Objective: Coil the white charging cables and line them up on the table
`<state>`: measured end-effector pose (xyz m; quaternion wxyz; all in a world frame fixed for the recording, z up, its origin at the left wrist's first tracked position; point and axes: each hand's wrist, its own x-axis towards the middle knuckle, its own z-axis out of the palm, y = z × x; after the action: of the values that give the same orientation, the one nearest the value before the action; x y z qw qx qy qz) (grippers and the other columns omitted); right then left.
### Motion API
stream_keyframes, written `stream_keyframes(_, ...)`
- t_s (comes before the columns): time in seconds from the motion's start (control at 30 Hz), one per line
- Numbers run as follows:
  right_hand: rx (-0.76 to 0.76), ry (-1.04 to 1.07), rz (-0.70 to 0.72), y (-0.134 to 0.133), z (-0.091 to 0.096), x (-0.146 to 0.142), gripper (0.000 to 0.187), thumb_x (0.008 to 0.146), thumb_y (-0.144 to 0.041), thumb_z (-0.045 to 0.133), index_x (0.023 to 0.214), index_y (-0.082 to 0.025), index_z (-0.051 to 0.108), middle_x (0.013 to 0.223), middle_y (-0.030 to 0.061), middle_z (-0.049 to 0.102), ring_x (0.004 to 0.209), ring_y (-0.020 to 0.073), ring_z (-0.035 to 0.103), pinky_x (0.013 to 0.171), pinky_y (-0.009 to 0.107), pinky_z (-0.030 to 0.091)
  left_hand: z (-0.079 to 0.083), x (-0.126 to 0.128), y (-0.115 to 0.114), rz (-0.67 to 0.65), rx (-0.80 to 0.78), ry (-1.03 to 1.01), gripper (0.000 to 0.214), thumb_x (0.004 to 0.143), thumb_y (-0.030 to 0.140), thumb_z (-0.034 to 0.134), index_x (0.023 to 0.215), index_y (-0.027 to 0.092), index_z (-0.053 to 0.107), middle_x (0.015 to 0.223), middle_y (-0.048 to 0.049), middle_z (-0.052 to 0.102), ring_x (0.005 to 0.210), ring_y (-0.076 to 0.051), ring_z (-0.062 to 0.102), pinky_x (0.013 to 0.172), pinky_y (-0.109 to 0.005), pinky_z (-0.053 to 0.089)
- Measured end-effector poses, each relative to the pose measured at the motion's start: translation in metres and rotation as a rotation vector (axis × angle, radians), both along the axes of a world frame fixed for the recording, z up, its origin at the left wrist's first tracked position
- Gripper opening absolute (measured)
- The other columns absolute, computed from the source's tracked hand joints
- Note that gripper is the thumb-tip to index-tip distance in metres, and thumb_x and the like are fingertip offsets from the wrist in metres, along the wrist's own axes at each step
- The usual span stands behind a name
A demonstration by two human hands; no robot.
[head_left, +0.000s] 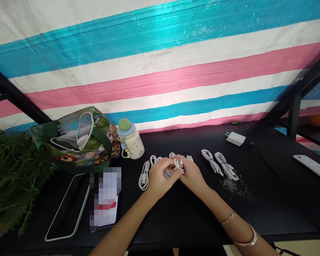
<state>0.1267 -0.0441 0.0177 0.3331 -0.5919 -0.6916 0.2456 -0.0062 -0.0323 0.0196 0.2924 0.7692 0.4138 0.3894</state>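
My left hand point(160, 180) and my right hand point(192, 176) meet over the black table point(176, 217), both pinching a coiled white cable point(178, 164) between their fingers. Other white cable coils lie close behind my hands, partly hidden by them. A coiled white USB cable point(144, 176) rests just left of my left hand. Two more bundled white cables point(212, 161) point(226, 166) lie side by side to the right of my right hand.
A white plug charger point(236, 138) with a black cord and a white power strip point(312, 169) sit to the right. On the left are a printed bag point(72, 140), a patterned bottle point(130, 139), two phones point(68, 208) point(105, 197) and green foliage point(13, 174).
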Motion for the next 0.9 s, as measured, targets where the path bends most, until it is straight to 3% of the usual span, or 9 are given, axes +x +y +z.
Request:
stream_keyframes(0.2, 0.015, 0.001, 0.052, -0.0006, 0.0001, -0.0011, 0.029, 0.069, -0.012, 0.053, 0.092, -0.024, 0.065, 0.068, -0.0002, 0.069, 0.061, 0.0183, 0.062, 0.056, 0.023, 0.038, -0.0033, 0.0026, -0.0011, 0.012, -0.04, -0.167, 0.015, 0.075, 0.025, 0.058, 0.061, 0.019, 0.056, 0.059, 0.0027, 0.048, 0.054, -0.01, 0.044, 0.051, -0.022, 0.037)
stream_keyframes(0.37, -0.002, 0.088, 0.087, 0.0009, 0.0003, 0.0005, 0.028, 0.069, -0.014, 0.053, 0.094, -0.022, 0.061, 0.077, 0.0017, 0.07, 0.07, 0.0199, 0.064, 0.061, 0.026, 0.042, -0.0045, 0.0025, 0.001, 0.021, -0.047, -0.274, 0.026, 0.075, 0.032, 0.059, 0.056, 0.018, 0.049, 0.068, 0.0008, 0.05, 0.059, -0.01, 0.046, 0.054, -0.021, 0.039)
stream_keyframes(0.47, 0.002, 0.174, 0.119, 0.001, -0.0005, 0.0007, 0.027, 0.073, -0.017, 0.05, 0.099, -0.021, 0.056, 0.086, 0.0038, 0.069, 0.074, 0.02, 0.065, 0.064, 0.028, 0.045, -0.0043, 0.0018, 0.0035, 0.014, -0.109, -0.303, 0.025, 0.077, 0.034, 0.056, 0.059, 0.018, 0.049, 0.066, 0.0011, 0.05, 0.062, -0.011, 0.049, 0.056, -0.022, 0.039)
stream_keyframes(0.67, 0.031, 0.204, 0.174, -0.0004, -0.003, 0.0002, 0.017, 0.077, -0.027, 0.051, 0.092, -0.022, 0.044, 0.077, 0.002, 0.064, 0.064, 0.0176, 0.06, 0.058, 0.027, 0.044, -0.0029, 0.0014, 0.0048, -0.017, -0.27, -0.374, 0.026, 0.079, 0.041, 0.052, 0.066, 0.018, 0.05, 0.063, 0.0018, 0.05, 0.063, -0.012, 0.051, 0.057, -0.022, 0.042)
stream_keyframes(0.9, 0.055, 0.135, 0.201, -0.0004, -0.0055, 0.0028, 0.019, 0.083, -0.036, 0.048, 0.093, -0.021, 0.042, 0.077, 0.0044, 0.063, 0.064, 0.0197, 0.059, 0.057, 0.029, 0.044, -0.0006, 0.0001, 0.0036, -0.041, -0.305, -0.369, 0.031, 0.083, 0.046, 0.049, 0.072, 0.018, 0.056, 0.073, -0.0012, 0.058, 0.07, -0.014, 0.056, 0.059, -0.021, 0.045)
